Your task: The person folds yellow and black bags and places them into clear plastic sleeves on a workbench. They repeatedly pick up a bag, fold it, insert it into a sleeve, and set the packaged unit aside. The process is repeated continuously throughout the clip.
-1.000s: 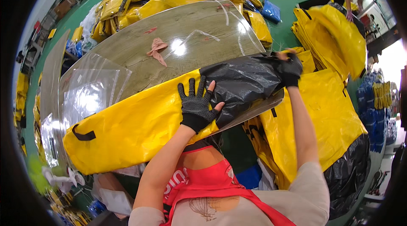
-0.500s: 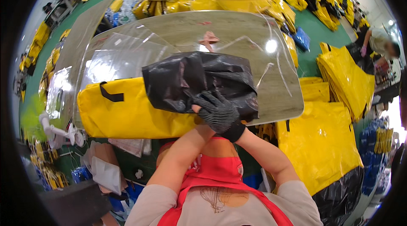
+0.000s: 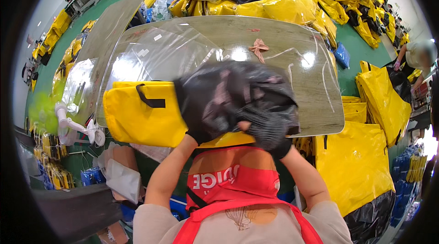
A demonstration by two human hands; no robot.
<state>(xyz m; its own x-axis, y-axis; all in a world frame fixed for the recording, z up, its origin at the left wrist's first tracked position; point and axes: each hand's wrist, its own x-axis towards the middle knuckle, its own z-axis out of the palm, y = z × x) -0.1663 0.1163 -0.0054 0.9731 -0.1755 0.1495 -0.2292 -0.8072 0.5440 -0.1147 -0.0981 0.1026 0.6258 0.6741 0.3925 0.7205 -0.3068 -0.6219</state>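
A yellow bag [image 3: 146, 123] with a black strap handle lies along the near edge of the table. Its black section [image 3: 219, 93], crumpled and blurred, is folded over the right part. On the near right of this black section rests my right hand [image 3: 267, 129], in a grey-striped glove with the thumb bare; its fingers are stretched over the material and smeared by motion. My left hand [image 3: 199, 133], in a dark glove, is at the black section's lower left edge. Its fingers are lost against the black material.
Clear plastic sheets [image 3: 151, 56] lie on the wood-look table [image 3: 315, 120], near a pink cloth scrap [image 3: 259, 48]. Beyond is a heap of yellow bags [image 3: 274, 4]. More yellow bags [image 3: 352, 166] are stacked to the right, a white fan [image 3: 68, 123] stands left, and another person [image 3: 418, 56] works far right.
My left hand has moved out left from beneath my right hand to the black section's lower left edge. The black section has shifted and bulged. The whole view has shifted too.
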